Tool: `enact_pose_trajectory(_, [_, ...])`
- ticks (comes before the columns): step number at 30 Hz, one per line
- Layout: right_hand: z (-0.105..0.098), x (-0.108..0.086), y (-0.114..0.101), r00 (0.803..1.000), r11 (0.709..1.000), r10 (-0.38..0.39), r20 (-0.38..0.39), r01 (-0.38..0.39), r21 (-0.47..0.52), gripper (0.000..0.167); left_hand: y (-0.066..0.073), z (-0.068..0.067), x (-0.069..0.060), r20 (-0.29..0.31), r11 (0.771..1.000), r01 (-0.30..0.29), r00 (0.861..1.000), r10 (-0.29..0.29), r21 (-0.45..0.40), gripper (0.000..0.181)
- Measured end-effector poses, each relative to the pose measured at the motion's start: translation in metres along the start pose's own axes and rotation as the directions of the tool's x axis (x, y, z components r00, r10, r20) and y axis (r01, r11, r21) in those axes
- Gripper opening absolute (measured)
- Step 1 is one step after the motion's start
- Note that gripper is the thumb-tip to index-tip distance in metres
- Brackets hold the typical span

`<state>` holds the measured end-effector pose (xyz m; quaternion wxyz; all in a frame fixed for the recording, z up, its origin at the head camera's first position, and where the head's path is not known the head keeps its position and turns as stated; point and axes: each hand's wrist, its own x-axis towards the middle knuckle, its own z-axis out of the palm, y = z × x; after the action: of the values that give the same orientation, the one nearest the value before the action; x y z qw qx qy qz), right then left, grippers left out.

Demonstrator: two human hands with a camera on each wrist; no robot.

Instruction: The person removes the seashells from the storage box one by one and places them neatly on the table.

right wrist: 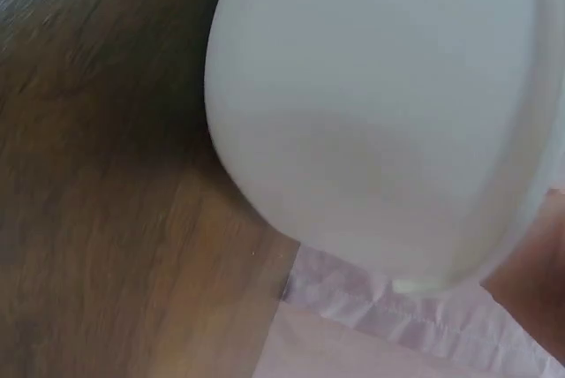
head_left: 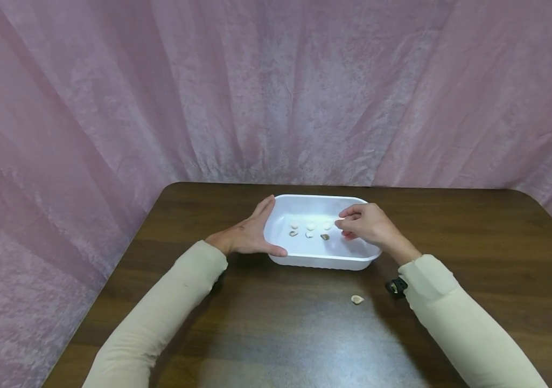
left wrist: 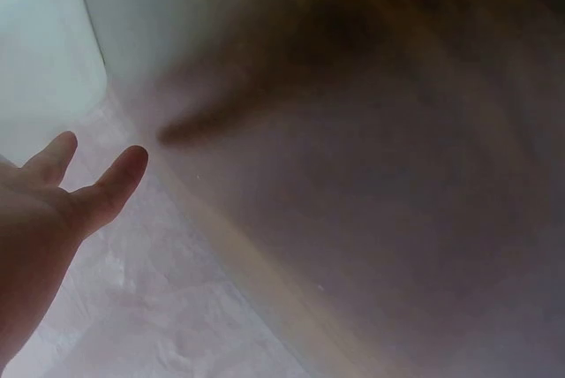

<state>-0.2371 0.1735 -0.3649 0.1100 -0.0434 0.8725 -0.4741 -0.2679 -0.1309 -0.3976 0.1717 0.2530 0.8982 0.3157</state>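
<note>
A white rectangular tray (head_left: 324,262) stands on the brown table, holding several small shells in two rows, among them a brown one (head_left: 325,236). My left hand (head_left: 251,231) lies against the tray's left end, fingers straight and spread, thumb along the near rim. Over the tray's right part is my right hand (head_left: 370,225), its thumb and fingertips brought together; whether a shell is between them cannot be made out. In the left wrist view, part of the left hand (left wrist: 53,210) shows beside the pale tray (left wrist: 44,51). The right wrist view has the tray's side (right wrist: 371,113) and a bit of the right hand (right wrist: 534,276).
One pale shell (head_left: 357,299) lies on the table (head_left: 276,323) in front of the tray's right part. A black object (head_left: 396,288) is at the right wrist. Behind the table hangs a pink curtain (head_left: 276,97).
</note>
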Motion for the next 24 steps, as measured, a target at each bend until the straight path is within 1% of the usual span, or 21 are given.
enact_pose_trajectory(5, [-0.006, -0.006, 0.002, 0.999, 0.998, -0.052, -0.002, 0.052, -0.047, 0.038, 0.0, 0.0, -0.001, -0.008, 1.0, -0.011, 1.0, 0.011, -0.01, 0.136])
enact_pose_trajectory(11, [-0.013, -0.015, 0.003, 0.993, 0.988, -0.109, -0.034, 0.105, -0.111, 0.039, -0.001, 0.001, 0.0, -0.007, 1.0, -0.013, 1.0, 0.012, -0.012, 0.136])
enact_pose_trajectory(15, [-0.016, -0.02, 0.005, 0.989, 0.984, -0.14, -0.046, 0.134, -0.115, 0.04, -0.001, 0.001, 0.001, -0.009, 1.0, -0.017, 1.0, 0.017, 0.0, 0.136])
enact_pose_trajectory(18, [-0.019, -0.023, 0.007, 0.988, 0.986, -0.145, -0.054, 0.139, -0.096, 0.04, -0.001, 0.001, 0.001, -0.011, 1.0, -0.018, 1.0, 0.019, 0.01, 0.136])
enact_pose_trajectory(24, [-0.022, -0.027, 0.011, 0.989, 0.991, -0.134, -0.061, 0.136, 0.018, 0.04, -0.001, 0.001, 0.002, -0.011, 1.0, -0.025, 1.0, 0.025, 0.016, 0.135])
